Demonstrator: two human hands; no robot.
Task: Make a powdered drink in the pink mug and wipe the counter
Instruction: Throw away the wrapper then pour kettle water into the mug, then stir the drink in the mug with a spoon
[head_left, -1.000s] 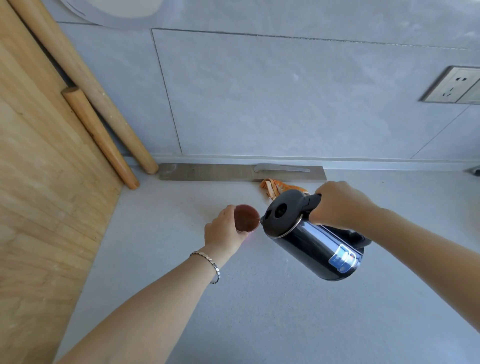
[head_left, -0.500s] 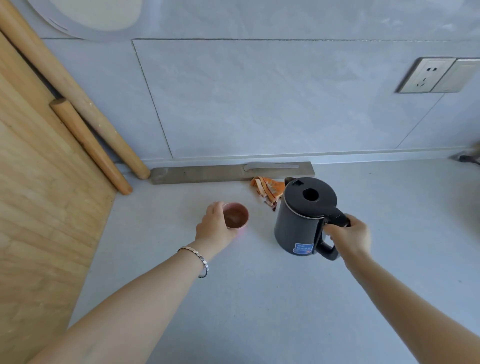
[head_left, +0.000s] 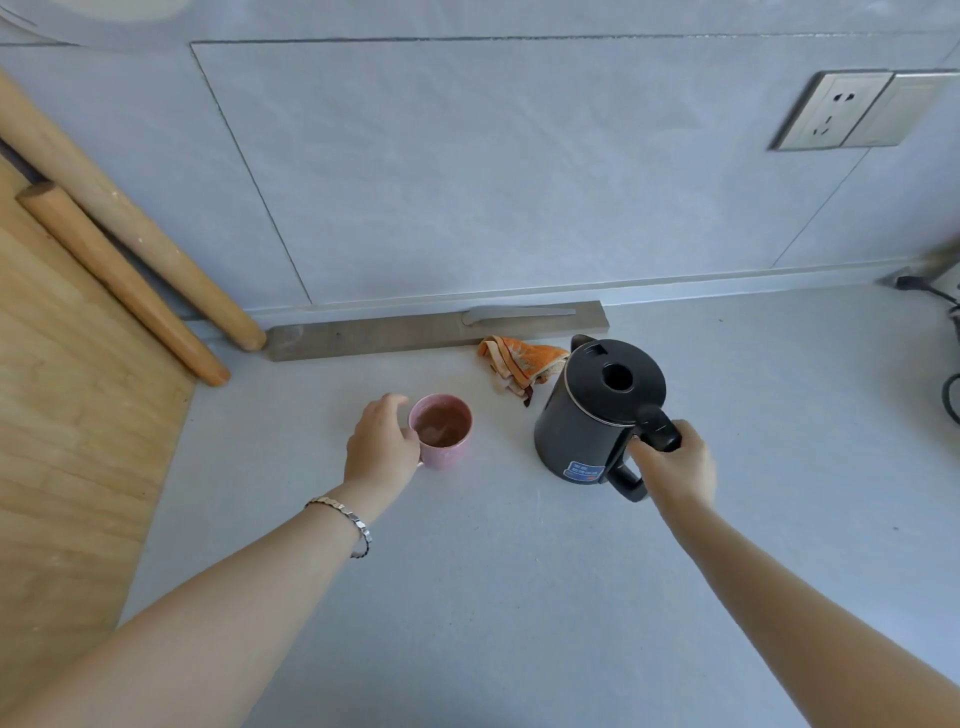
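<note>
The pink mug (head_left: 448, 448) stands on the grey counter (head_left: 493, 571), filled with brown liquid. My left hand (head_left: 382, 444) is wrapped around the mug's left side. To the right, the black electric kettle (head_left: 592, 410) stands upright on the counter with its lid shut. My right hand (head_left: 670, 465) grips the kettle's handle. A crumpled orange cloth (head_left: 519, 364) lies just behind, between mug and kettle.
A large wooden board (head_left: 67, 441) and two wooden rolling pins (head_left: 130, 291) lean at the left. A grey strip with a knife (head_left: 436, 330) lies along the wall. A wall socket (head_left: 831, 111) and cables (head_left: 935, 312) are at the right.
The kettle was tilted over the mug pouring a second ago; it has swung right and now stands upright on the counter. My left hand stays on the mug.
</note>
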